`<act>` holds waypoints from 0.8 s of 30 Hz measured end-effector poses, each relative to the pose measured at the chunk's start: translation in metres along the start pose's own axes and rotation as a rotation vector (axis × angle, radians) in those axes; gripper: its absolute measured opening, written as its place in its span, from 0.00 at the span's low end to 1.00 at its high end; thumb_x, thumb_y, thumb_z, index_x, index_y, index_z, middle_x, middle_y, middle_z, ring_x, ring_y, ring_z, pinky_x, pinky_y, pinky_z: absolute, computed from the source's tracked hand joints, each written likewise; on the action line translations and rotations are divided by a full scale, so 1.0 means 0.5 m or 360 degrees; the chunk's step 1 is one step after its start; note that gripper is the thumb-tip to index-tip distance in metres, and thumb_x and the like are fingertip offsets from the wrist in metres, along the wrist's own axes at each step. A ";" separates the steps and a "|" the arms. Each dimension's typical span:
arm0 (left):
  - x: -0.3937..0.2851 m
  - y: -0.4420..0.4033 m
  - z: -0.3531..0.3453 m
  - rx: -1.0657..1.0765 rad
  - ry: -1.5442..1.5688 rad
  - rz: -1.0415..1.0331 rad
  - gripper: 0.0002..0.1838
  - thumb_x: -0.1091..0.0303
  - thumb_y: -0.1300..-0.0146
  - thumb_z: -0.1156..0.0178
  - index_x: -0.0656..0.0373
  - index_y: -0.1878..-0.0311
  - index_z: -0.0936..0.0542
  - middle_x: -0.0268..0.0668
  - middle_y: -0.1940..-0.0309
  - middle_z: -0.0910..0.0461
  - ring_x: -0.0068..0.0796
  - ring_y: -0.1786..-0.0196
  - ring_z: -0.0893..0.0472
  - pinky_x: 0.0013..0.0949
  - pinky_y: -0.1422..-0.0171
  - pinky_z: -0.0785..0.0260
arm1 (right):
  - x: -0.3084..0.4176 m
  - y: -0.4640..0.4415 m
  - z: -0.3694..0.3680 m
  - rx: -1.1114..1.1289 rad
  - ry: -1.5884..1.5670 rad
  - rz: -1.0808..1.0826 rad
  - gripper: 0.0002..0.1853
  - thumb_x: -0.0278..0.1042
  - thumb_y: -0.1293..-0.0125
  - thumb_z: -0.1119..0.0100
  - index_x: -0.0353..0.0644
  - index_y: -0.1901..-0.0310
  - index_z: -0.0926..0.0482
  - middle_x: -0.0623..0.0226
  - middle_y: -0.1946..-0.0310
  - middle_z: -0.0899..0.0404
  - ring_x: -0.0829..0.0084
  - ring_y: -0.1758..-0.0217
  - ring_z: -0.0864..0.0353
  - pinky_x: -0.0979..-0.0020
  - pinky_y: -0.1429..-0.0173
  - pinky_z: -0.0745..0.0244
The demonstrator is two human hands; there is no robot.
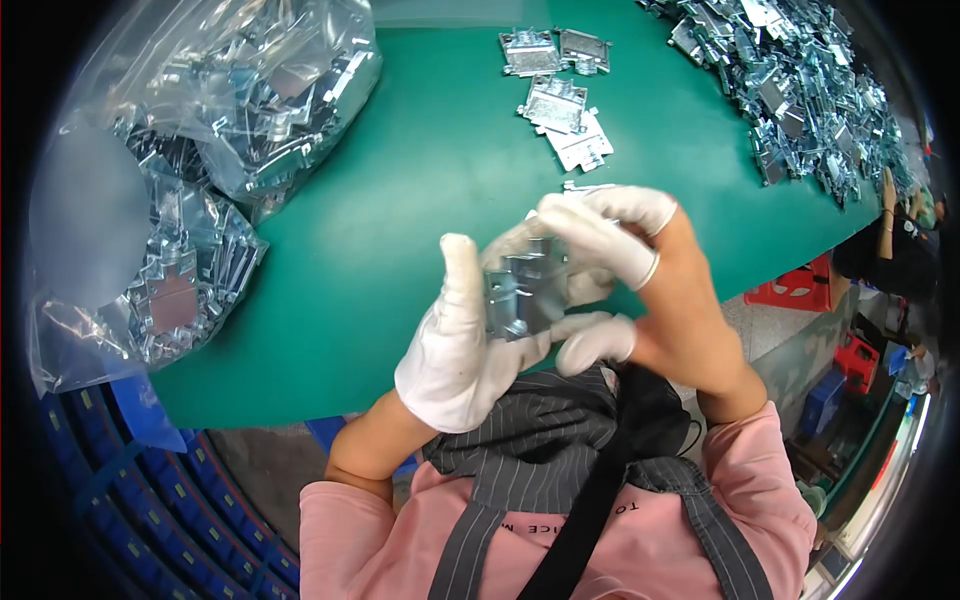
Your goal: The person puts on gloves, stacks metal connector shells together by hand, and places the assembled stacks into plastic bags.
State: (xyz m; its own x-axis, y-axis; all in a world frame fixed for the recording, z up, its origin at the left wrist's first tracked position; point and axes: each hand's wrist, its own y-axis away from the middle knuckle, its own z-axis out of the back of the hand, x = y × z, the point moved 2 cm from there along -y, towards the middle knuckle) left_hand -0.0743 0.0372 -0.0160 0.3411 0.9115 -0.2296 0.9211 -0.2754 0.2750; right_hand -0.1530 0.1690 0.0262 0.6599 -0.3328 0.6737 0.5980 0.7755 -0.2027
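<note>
Over the front of the green table (330, 290), my left hand (455, 350) in a white glove holds a small stack of shiny metal plates (525, 290), its thumb raised at their left side. My right hand (610, 270), wearing white finger covers, is curled around the right side of the same plates and is somewhat blurred. Whether it pinches a separate piece cannot be made out. Beyond my hands, several loose metal plates (555, 103) lie on the table, and part of another shows just behind my right hand.
Clear plastic bags (290, 110) full of metal parts stand at the left. A large heap of metal parts (800, 100) covers the far right. Beyond the right edge are red stools (795, 288) and another person's arm (887, 215). Blue crates (150, 500) stand at lower left.
</note>
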 end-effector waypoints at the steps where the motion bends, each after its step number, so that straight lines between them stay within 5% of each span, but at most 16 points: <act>1: 0.001 0.000 0.002 -0.0074 -0.0050 -0.0044 0.36 0.37 0.40 0.58 0.59 0.40 0.37 0.43 0.52 0.28 0.37 0.50 0.26 0.38 0.50 0.29 | -0.011 0.000 0.001 0.0006 0.0167 -0.0001 0.31 0.45 0.50 0.37 0.46 0.44 0.31 0.62 0.58 0.31 0.62 0.61 0.30 0.67 0.56 0.35; 3: 0.000 -0.004 0.004 -0.0209 -0.0151 -0.0141 0.38 0.35 0.41 0.58 0.58 0.39 0.39 0.45 0.51 0.28 0.39 0.50 0.26 0.40 0.50 0.29 | -0.048 0.015 0.008 -0.0107 0.0338 -0.0368 0.27 0.43 0.49 0.38 0.44 0.47 0.29 0.61 0.58 0.30 0.59 0.56 0.32 0.63 0.51 0.37; 11: -0.003 -0.003 0.016 0.0128 0.0241 -0.0040 0.35 0.38 0.40 0.56 0.52 0.36 0.42 0.48 0.49 0.29 0.45 0.48 0.27 0.46 0.50 0.29 | -0.111 0.046 0.026 -0.0002 0.0980 -0.0296 0.27 0.33 0.48 0.42 0.46 0.43 0.32 0.64 0.54 0.28 0.60 0.52 0.34 0.64 0.46 0.45; 14: -0.003 -0.001 0.015 0.0033 0.0272 -0.0051 0.34 0.40 0.39 0.56 0.51 0.36 0.41 0.48 0.49 0.29 0.46 0.48 0.28 0.46 0.50 0.29 | -0.128 0.059 0.031 -0.0327 0.0805 -0.0442 0.31 0.38 0.53 0.34 0.44 0.45 0.31 0.62 0.52 0.29 0.62 0.47 0.35 0.65 0.43 0.46; 17: -0.004 0.005 0.009 -0.0041 0.0231 -0.0068 0.32 0.41 0.39 0.54 0.52 0.38 0.39 0.46 0.50 0.29 0.45 0.47 0.28 0.44 0.49 0.30 | -0.132 0.061 0.025 -0.0193 0.0877 -0.0464 0.33 0.41 0.57 0.31 0.42 0.47 0.30 0.60 0.51 0.29 0.62 0.47 0.35 0.65 0.41 0.47; 20: -0.004 0.003 0.012 -0.0056 0.0226 -0.0133 0.29 0.43 0.39 0.52 0.52 0.40 0.35 0.44 0.50 0.29 0.43 0.47 0.29 0.42 0.50 0.30 | -0.132 0.062 0.022 -0.0336 0.0555 -0.0444 0.29 0.37 0.55 0.31 0.40 0.50 0.29 0.61 0.52 0.29 0.62 0.47 0.34 0.65 0.40 0.46; 22: -0.005 0.002 0.015 -0.0123 0.0282 -0.0184 0.28 0.45 0.39 0.51 0.52 0.42 0.34 0.43 0.49 0.29 0.41 0.47 0.29 0.41 0.50 0.30 | -0.135 0.065 0.012 -0.0594 -0.0717 -0.0608 0.18 0.25 0.46 0.41 0.37 0.52 0.29 0.62 0.51 0.26 0.71 0.49 0.29 0.70 0.43 0.37; 24: -0.008 0.003 0.016 -0.0259 0.0366 -0.0217 0.26 0.46 0.38 0.51 0.52 0.43 0.33 0.42 0.49 0.30 0.40 0.47 0.30 0.40 0.51 0.30 | -0.101 0.056 0.008 -0.0567 -0.0923 -0.0566 0.16 0.24 0.43 0.44 0.36 0.51 0.29 0.61 0.51 0.26 0.73 0.50 0.28 0.72 0.45 0.36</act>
State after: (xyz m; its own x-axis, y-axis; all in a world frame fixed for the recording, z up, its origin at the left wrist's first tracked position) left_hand -0.0727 0.0310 -0.0221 0.1483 0.9869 -0.0627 0.9070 -0.1105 0.4063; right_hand -0.1716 0.2095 -0.0109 0.1148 -0.1186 0.9863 0.9050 0.4218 -0.0547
